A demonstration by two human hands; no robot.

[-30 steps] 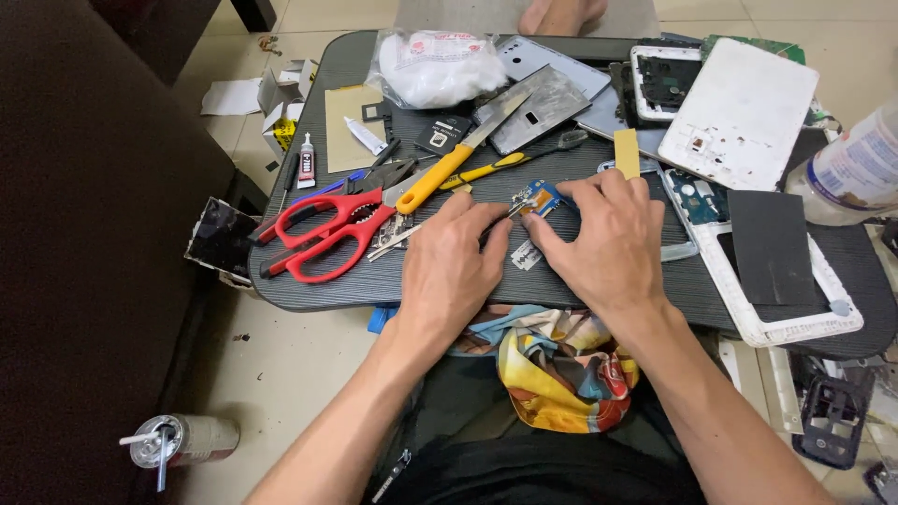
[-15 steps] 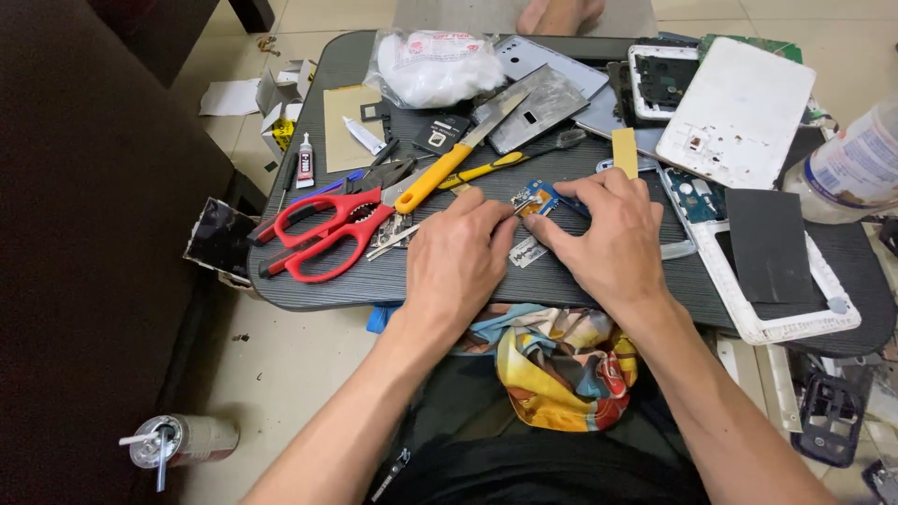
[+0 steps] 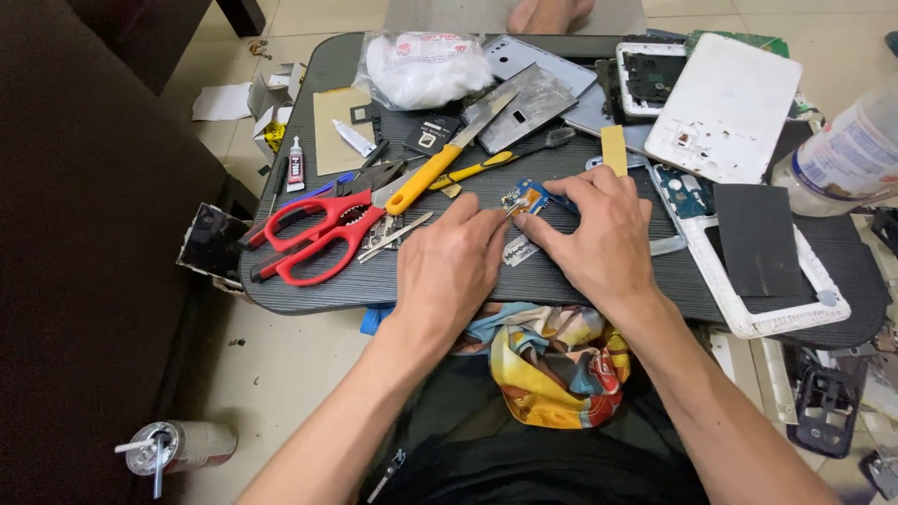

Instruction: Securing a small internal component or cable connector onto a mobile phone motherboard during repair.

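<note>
Pinching a small blue circuit board (image 3: 527,198) between them, the left hand (image 3: 449,266) and right hand (image 3: 603,238) clamp fingertips on its edges, seemingly with a thin tool. Too hard a squeeze could flick it toward the red scissors (image 3: 318,234) beyond the left fingers.

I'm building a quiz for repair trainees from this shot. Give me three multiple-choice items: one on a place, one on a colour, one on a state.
1. Where do the scissors lie relative to the left hand?
A. to its left
B. to its right
C. under it

2. What colour is the putty knife handle?
A. green
B. yellow
C. black

3. How do both hands meet the small blue circuit board?
A. fingertips pinch it on the table
B. lifted high
C. not touching

Answers: 1 A, the red handles sit left of that hand. 2 B, the handle is yellow. 3 A, the right hand and left fingertips close on it at table level.
</note>
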